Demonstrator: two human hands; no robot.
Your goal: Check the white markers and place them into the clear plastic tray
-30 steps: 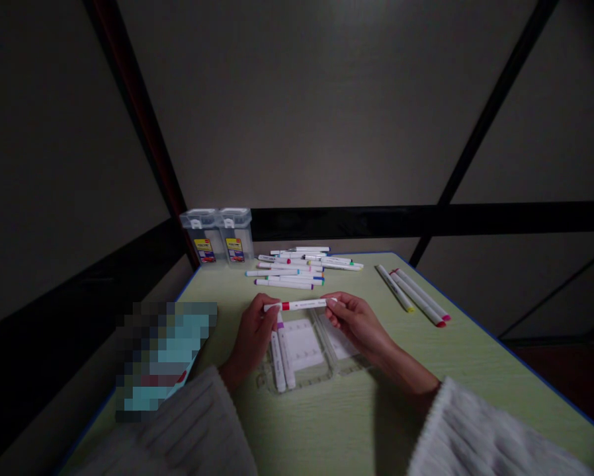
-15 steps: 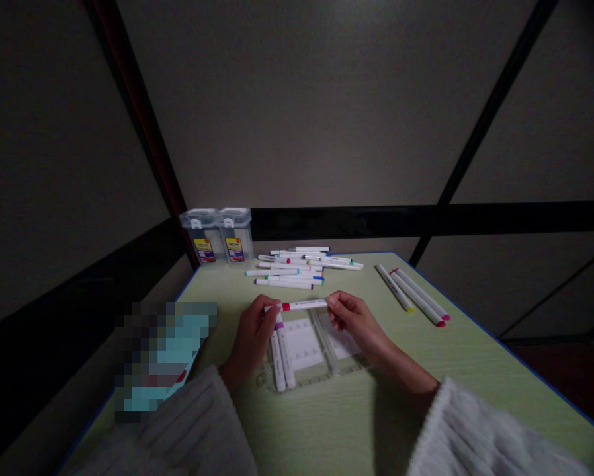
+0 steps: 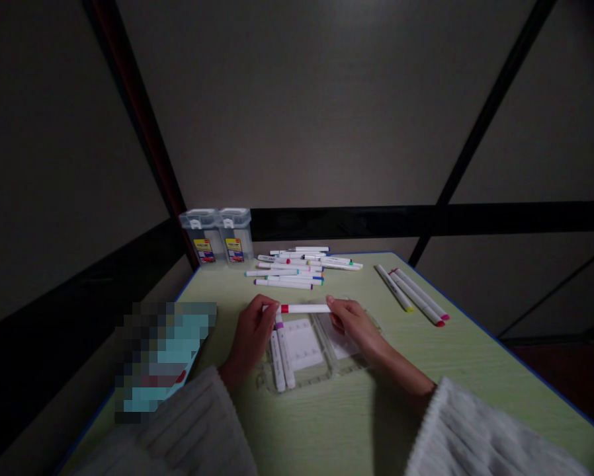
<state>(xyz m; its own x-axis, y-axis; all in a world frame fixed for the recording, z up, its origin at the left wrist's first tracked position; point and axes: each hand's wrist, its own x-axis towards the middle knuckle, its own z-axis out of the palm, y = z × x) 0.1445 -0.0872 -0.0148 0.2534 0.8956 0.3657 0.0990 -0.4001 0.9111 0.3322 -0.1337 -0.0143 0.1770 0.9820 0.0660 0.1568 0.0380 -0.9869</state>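
A white marker (image 3: 304, 309) with a red band is held level between both hands. My left hand (image 3: 251, 332) is closed on its banded left end, and my right hand (image 3: 355, 324) pinches the right end. Below them an open clear plastic case (image 3: 311, 381) lies flat on the table, with a white paper insert (image 3: 301, 344) in it. Two white markers (image 3: 283, 360) lie side by side in the case's left half, one showing a purple band. My right hand covers part of the case's right half.
Several loose markers (image 3: 290, 284) lie in a pile toward the table's back edge. Three more markers (image 3: 416, 297) rest on the right. Two lidded clear boxes (image 3: 235, 241) stand at the back left. A pixelated flat object (image 3: 168, 363) lies at the left edge.
The held marker has turned about its length, so its printed text no longer shows. Both hands stay in nearly the same place.
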